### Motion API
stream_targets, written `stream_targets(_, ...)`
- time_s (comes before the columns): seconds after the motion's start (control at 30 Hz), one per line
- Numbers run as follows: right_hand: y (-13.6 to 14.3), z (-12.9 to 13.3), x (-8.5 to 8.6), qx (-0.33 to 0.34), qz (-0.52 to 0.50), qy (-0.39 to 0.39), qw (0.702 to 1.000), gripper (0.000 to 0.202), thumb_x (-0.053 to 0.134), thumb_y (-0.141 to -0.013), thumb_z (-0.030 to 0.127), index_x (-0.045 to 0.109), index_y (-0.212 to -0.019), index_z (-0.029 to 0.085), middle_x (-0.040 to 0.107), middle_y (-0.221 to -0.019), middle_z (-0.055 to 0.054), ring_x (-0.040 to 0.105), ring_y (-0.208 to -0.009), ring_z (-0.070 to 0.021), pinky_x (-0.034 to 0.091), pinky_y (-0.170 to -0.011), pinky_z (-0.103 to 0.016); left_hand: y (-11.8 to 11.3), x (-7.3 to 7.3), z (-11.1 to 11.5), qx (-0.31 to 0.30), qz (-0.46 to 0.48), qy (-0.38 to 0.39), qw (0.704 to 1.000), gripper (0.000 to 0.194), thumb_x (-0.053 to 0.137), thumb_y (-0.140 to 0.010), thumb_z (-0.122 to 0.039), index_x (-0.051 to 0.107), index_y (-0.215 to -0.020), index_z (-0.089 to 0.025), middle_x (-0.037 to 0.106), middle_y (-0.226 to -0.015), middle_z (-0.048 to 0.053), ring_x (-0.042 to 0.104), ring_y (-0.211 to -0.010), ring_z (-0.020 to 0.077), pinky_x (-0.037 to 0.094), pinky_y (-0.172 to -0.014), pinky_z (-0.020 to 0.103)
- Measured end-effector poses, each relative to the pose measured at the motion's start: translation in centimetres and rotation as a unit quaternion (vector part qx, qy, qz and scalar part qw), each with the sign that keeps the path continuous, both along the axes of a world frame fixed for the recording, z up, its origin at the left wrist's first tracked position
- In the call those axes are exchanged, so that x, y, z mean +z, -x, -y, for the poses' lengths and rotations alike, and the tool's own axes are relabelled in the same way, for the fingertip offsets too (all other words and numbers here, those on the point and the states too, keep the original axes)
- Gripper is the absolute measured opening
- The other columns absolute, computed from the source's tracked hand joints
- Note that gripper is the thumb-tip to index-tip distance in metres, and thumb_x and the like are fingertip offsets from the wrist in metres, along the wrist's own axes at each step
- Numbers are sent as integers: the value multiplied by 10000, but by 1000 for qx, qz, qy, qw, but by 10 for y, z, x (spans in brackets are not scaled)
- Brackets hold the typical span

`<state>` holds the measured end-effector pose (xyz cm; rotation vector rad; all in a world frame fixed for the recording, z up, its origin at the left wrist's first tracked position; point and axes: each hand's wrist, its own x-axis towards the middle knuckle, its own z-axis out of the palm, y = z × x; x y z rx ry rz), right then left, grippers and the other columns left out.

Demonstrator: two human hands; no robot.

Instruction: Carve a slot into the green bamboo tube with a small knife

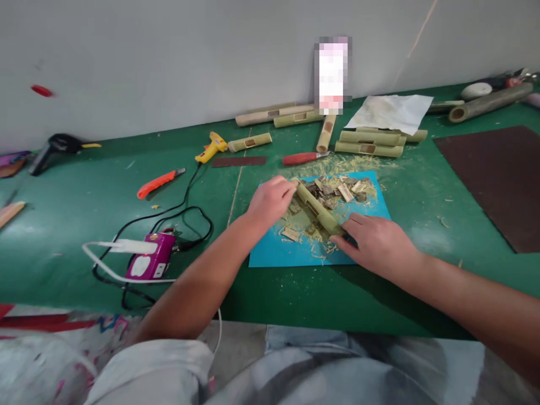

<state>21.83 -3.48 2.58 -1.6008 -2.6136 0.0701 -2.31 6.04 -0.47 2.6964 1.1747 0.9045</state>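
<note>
Between my two hands is a green bamboo tube with a notch cut in its side, lying slantwise over a blue sheet. My left hand pinches its far left end. At the near right end, my right hand grips it with thumb and fingers. Bamboo chips and pale shavings are scattered on the sheet around the tube. Just beyond the sheet lies a red-handled carving knife.
Several notched bamboo tubes lie at the back, some under white paper. Leftward are a yellow glue gun, an orange utility knife and a purple power adapter with cables. A dark brown sheet lies right.
</note>
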Motion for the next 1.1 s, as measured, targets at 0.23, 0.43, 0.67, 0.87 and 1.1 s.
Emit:
stream_targets(0.23,1,1,0,6,5,0,1000,368,502,-954,442,661,-779,160,658,-795,-62,585,-661,-165,289,-571,-311,-12,0,9,-32,-7,-2,999,258,485,-1000,-243,713,-1017,-122,689,-858,81,646,-766,151,522,-708,261)
stream_targets(0.43,3,1,4,-1,13,20,1000,341,522,-946,421,676,-800,155,663,-797,-68,598,-677,-178,293,-566,-315,-18,5,21,-89,-47,7,995,268,460,-1006,-229,703,-1057,-127,664,-832,65,633,-731,141,514,-674,245)
stream_targets(0.67,3,0,4,0,10,20,1000,339,527,-943,422,675,-795,154,663,-797,-66,590,-663,-169,297,-570,-308,-11,4,16,-54,-40,15,998,296,447,-1015,-274,708,-1050,-138,662,-819,66,631,-733,144,519,-699,263)
stream_targets(0.87,2,0,3,0,7,16,1000,350,501,-950,427,665,-799,157,663,-814,-74,594,-679,-175,293,-574,-311,-17,4,24,-46,-53,-5,998,321,421,-1021,-275,709,-1021,-132,657,-811,73,626,-728,153,514,-670,265)
stream_targets(1.1,4,0,4,-15,8,31,999,345,513,-935,457,664,-829,165,669,-823,-75,590,-682,-175,284,-569,-308,-24,8,40,-44,-77,-7,996,332,403,-1026,-272,703,-1018,-131,630,-776,62,603,-689,146,478,-626,248)
